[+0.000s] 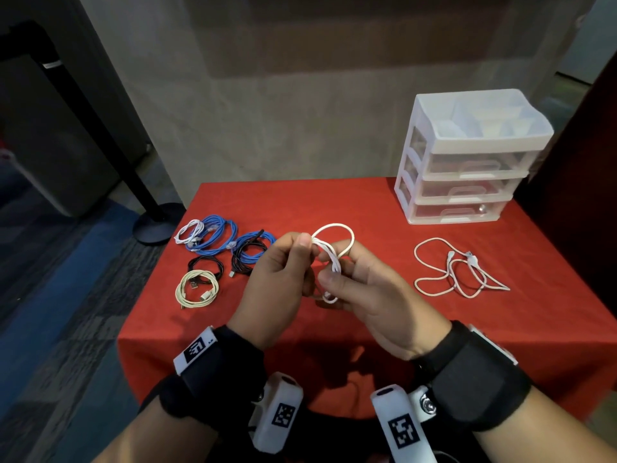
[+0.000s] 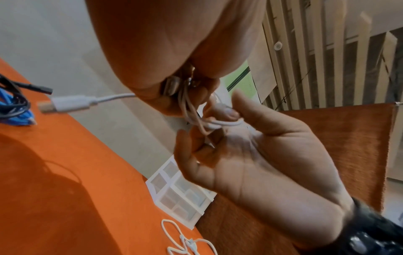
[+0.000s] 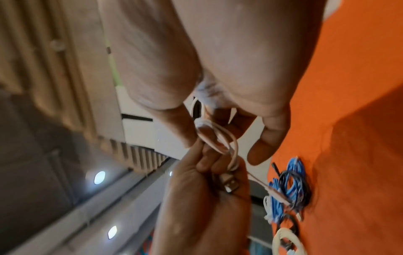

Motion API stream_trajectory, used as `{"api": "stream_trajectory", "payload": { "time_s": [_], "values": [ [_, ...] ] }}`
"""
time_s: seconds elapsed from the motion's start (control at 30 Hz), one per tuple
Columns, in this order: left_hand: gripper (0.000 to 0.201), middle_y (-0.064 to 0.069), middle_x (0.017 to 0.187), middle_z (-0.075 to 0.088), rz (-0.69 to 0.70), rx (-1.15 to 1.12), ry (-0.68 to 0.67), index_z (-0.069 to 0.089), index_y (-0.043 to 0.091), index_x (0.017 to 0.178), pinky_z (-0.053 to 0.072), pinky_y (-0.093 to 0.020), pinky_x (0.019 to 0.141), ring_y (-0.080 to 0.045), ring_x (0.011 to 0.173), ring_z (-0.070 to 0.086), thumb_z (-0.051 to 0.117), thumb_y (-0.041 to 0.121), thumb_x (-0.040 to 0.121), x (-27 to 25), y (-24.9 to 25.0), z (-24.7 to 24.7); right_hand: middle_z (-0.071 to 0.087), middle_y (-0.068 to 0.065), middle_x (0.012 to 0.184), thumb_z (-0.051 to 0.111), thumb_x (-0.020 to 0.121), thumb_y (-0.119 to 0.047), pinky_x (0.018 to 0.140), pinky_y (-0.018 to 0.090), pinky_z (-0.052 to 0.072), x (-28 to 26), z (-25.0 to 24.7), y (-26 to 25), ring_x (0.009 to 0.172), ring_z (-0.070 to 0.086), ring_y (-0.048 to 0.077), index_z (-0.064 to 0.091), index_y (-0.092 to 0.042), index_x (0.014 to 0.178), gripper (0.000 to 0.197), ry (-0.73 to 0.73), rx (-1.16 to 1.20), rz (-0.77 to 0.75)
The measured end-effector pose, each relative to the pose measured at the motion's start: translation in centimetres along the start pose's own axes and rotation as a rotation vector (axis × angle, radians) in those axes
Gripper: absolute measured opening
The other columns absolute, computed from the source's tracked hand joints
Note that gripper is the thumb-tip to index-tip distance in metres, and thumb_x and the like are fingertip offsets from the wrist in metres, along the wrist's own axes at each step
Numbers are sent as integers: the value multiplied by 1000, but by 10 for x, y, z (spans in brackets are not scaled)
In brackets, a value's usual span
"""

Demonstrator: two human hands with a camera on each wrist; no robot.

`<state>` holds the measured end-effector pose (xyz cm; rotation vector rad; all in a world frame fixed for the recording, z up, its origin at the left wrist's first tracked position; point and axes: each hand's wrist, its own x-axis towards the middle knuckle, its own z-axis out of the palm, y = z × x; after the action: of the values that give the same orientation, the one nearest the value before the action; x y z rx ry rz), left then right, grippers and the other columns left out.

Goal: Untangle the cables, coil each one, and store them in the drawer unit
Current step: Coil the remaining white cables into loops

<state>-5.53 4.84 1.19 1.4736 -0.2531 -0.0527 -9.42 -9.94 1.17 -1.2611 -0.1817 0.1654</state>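
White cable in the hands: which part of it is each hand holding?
Left hand pinches the white cable at the top of its coil; right hand grips the wrapped middle, a loop over its fingertip.

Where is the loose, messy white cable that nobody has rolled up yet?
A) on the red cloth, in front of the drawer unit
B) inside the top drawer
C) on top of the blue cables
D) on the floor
A: the uncoiled white cable lies spread on the red cloth, in front of the drawer unit.
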Motion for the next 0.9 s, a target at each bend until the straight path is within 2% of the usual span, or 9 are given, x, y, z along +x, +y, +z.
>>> {"api": "stream_trajectory", "payload": {
  "time_s": [0.13,0.23,0.3,0.37,0.43,0.6,0.7,0.8,0.9],
  "values": [
    [32,-7,55,36,45,55,21,61,13,82,38,-39,58,-20,54,32,45,25,108,0,5,-1,61,12,87,57,99,2,70,34,55,3,-6,4,81,61,15,55,-5,108,11,108,-331,-115],
    [30,-4,54,39,86,116,48,60,10,84,40,-32,55,-15,51,36,45,23,108,0,8,-3,70,7,76,65,97,-12,67,45,56,4,-12,11,69,65,27,62,-15,92,6,194,-595,-161],
    [30,-4,56,41,110,144,94,59,14,84,38,-26,53,-15,53,38,45,24,108,7,9,-12,68,11,66,67,96,-17,57,38,51,4,-21,11,57,62,22,65,-16,84,12,206,-695,-111],
    [31,-7,59,41,88,127,168,59,18,80,37,-24,52,-16,53,38,46,26,108,17,11,-26,63,20,66,67,97,-15,50,26,41,2,-33,5,50,52,12,66,-12,83,14,234,-689,-79],
    [34,-6,63,42,47,79,177,61,24,76,32,-27,54,-15,54,37,48,31,107,23,11,-37,63,25,71,69,96,-15,50,24,38,1,-46,-1,53,51,14,67,-16,82,14,254,-677,-75],
    [30,4,66,42,-23,-56,136,56,17,84,27,-24,54,-6,50,35,43,29,108,21,10,-33,60,7,65,72,92,-20,57,32,39,3,-58,10,57,48,12,65,-21,78,15,250,-796,-87],
    [31,3,66,44,-48,-66,110,58,18,84,29,-26,58,-6,51,39,43,32,108,22,11,-29,65,2,63,68,95,-23,54,35,43,1,-60,20,54,57,25,60,-19,78,19,228,-809,-13],
    [32,-5,61,46,18,109,110,62,21,82,34,-25,55,-11,53,40,46,35,107,18,11,-27,69,9,66,64,95,-23,51,32,43,3,-63,20,60,65,35,55,-21,80,18,395,-726,-19],
    [30,-13,62,43,111,308,147,61,15,83,30,-19,47,-13,52,35,47,29,107,17,17,-26,66,14,67,62,88,-31,53,40,46,3,-67,15,60,61,40,54,-22,80,15,524,-689,-91]
  ]
}}
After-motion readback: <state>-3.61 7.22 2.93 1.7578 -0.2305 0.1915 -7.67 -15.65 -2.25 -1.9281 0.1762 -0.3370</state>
